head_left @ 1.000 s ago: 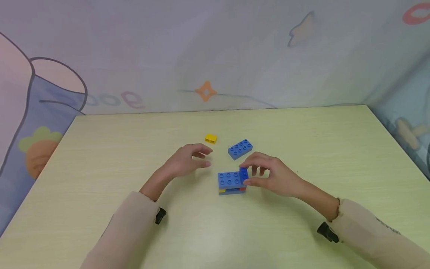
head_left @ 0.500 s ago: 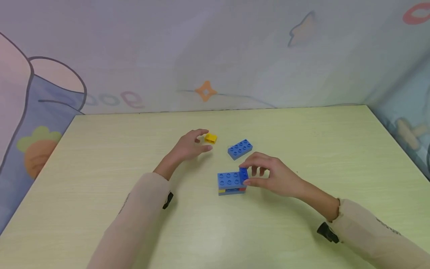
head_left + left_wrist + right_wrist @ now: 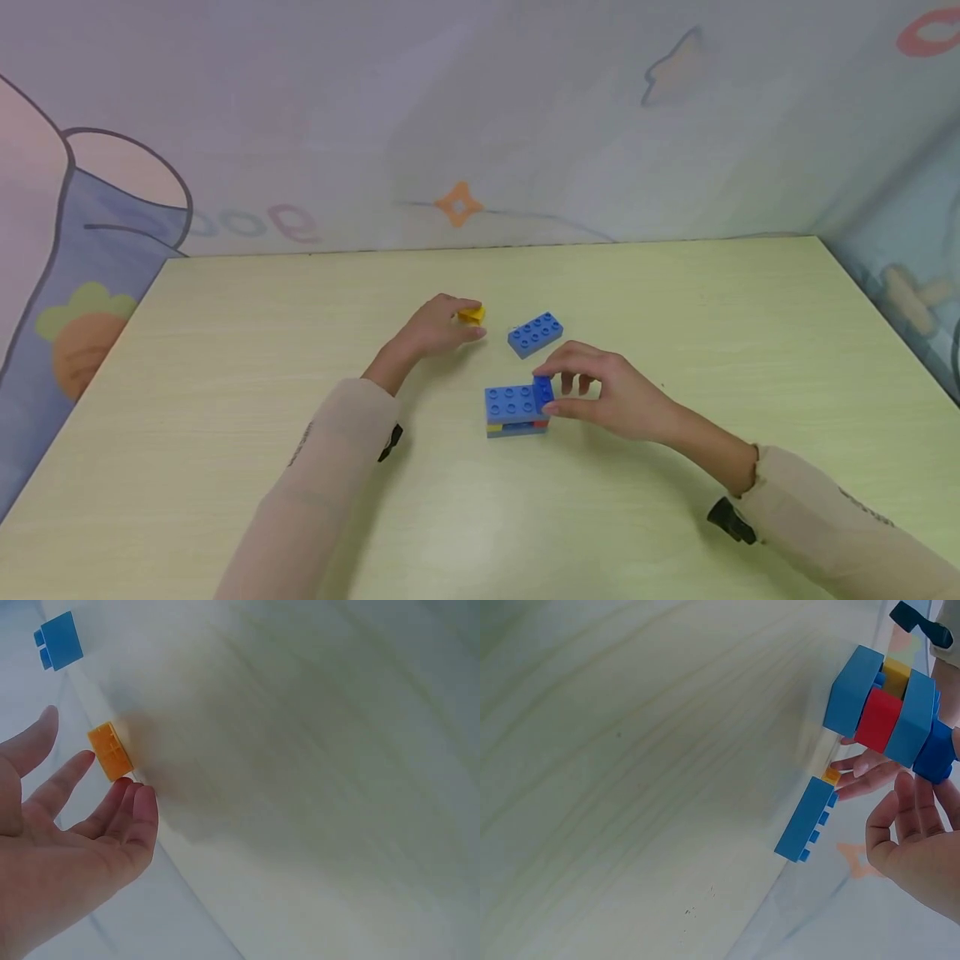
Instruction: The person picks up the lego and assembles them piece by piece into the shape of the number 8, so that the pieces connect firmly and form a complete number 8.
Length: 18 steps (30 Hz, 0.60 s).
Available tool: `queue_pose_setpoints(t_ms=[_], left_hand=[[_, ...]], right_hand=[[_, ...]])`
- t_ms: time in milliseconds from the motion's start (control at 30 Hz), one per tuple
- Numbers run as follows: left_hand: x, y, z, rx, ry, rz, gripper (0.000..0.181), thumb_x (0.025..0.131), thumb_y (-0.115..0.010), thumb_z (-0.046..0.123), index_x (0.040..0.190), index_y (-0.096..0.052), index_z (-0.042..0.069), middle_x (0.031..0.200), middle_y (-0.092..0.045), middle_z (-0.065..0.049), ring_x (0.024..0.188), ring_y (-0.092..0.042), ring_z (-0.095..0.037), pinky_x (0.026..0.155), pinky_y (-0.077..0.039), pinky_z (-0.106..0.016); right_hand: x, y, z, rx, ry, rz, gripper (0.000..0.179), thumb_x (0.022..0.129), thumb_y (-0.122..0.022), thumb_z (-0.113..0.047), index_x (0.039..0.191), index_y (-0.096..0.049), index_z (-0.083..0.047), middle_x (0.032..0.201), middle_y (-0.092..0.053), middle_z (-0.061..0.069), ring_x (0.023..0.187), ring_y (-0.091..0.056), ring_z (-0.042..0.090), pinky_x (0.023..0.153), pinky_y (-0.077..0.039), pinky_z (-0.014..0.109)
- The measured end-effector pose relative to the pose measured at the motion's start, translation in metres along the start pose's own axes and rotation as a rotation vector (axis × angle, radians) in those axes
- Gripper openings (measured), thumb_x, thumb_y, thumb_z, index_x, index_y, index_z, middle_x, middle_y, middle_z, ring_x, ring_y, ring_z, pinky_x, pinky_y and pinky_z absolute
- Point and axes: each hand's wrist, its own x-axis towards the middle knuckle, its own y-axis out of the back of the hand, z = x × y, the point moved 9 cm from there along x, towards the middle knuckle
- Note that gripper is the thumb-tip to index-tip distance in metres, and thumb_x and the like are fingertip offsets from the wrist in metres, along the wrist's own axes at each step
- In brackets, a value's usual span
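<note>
In the head view a small stack of bricks (image 3: pixel 512 407) stands on the table, light blue above and below. Yellow and red bricks (image 3: pixel 879 720) show between those layers in the right wrist view. My right hand (image 3: pixel 626 398) pinches a small dark blue brick (image 3: pixel 543 393) between thumb and fingers on the stack's right end. My left hand (image 3: pixel 438 325) reaches to a yellow brick (image 3: pixel 474 316), partly covered by its index finger. From the left wrist, fingertips lie against the yellow brick (image 3: pixel 110 751), while the thumb is apart from it.
A loose light blue brick (image 3: pixel 536 335) lies between the yellow brick and my right hand, behind the stack. The pale wooden table (image 3: pixel 225 400) ends at a printed cloth backdrop (image 3: pixel 525 125) at the rear.
My left hand has moved away from beside the stack, forward and right, to the yellow brick. The right hand keeps its pinch on the dark blue brick without visible movement.
</note>
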Motion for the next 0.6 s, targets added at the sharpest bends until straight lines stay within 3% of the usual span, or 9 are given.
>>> queue_pose_setpoints(t_ms=[200, 467, 600], left_hand=[[-0.012, 0.001, 0.001, 0.013, -0.037, 0.000, 0.043, 0.090, -0.058, 0.023, 0.129, -0.051, 0.007, 0.133, -0.047, -0.013, 0.123, -0.039, -0.030, 0.101, -0.032, -0.043], [-0.022, 0.003, -0.008, -0.036, -0.002, 0.020, 0.030, 0.085, -0.066, 0.019, 0.112, -0.061, 0.007, 0.120, -0.055, -0.011, 0.112, -0.046, -0.028, 0.096, -0.038, -0.040], [-0.023, 0.003, -0.009, -0.042, 0.014, 0.046, 0.036, 0.082, -0.069, 0.019, 0.114, -0.058, 0.008, 0.117, -0.054, -0.013, 0.108, -0.047, -0.028, 0.092, -0.041, -0.040]], right_hand=[[-0.001, 0.001, 0.000, 0.000, 0.010, 0.005, 0.033, 0.078, -0.072, -0.006, 0.109, -0.062, -0.003, 0.099, -0.057, -0.001, 0.082, -0.052, 0.020, 0.067, -0.046, 0.032], [-0.001, 0.002, -0.001, -0.004, 0.016, 0.010, 0.033, 0.077, -0.072, -0.005, 0.108, -0.061, 0.000, 0.099, -0.057, 0.000, 0.081, -0.052, 0.018, 0.067, -0.047, 0.031], [-0.002, 0.002, -0.002, -0.007, 0.018, 0.009, 0.034, 0.077, -0.072, -0.004, 0.109, -0.061, 0.001, 0.099, -0.057, 0.001, 0.081, -0.052, 0.018, 0.067, -0.047, 0.030]])
